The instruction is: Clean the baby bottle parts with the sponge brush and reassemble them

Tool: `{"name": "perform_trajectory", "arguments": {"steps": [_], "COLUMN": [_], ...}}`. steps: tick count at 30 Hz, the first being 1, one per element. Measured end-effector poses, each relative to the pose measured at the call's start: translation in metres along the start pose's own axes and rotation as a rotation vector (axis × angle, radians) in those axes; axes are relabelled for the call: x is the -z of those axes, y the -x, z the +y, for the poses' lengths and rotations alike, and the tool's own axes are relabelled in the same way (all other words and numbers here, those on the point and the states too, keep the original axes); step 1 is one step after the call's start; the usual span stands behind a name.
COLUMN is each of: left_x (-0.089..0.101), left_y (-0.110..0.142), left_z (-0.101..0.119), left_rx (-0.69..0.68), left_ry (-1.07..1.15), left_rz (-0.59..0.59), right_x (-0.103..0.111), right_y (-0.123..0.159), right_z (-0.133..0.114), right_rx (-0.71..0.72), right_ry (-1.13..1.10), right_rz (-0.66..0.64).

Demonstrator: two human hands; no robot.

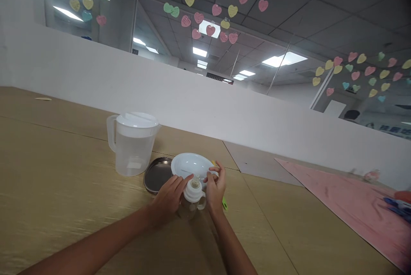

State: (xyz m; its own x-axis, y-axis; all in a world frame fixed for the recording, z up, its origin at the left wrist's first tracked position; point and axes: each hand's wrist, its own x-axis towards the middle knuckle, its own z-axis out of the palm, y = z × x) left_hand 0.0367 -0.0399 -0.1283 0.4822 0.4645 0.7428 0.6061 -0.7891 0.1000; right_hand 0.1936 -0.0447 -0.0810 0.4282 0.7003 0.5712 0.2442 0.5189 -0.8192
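Baby bottle [192, 204] clamped between left hand [168, 200] and right hand [215, 189], white plate [189, 164] just behind.

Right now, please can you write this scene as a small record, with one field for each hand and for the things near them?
left hand: on the baby bottle, near its white collar
right hand: on the same bottle, other side
behind the hands: white dish
beside the dish: round dark metal tray
farther left: plastic pitcher, white lid, clear liquid
surface: tan table
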Motion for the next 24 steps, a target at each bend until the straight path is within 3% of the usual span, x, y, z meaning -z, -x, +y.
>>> {"name": "perform_trajectory", "arguments": {"steps": [11, 24], "left_x": [0.0046, 0.0054], "left_y": [-0.002, -0.0009], "left_z": [0.0029, 0.0031], "left_rx": [-0.031, -0.006], "left_ry": [-0.009, -0.003], "left_rz": [0.033, -0.023], "right_x": [-0.0002, 0.0007], "right_y": [-0.0013, -0.003], "right_z": [-0.003, 0.0006], "right_rx": [-0.068, -0.155], "right_ry": [0.013, 0.03], "right_rz": [-0.029, -0.04]}}
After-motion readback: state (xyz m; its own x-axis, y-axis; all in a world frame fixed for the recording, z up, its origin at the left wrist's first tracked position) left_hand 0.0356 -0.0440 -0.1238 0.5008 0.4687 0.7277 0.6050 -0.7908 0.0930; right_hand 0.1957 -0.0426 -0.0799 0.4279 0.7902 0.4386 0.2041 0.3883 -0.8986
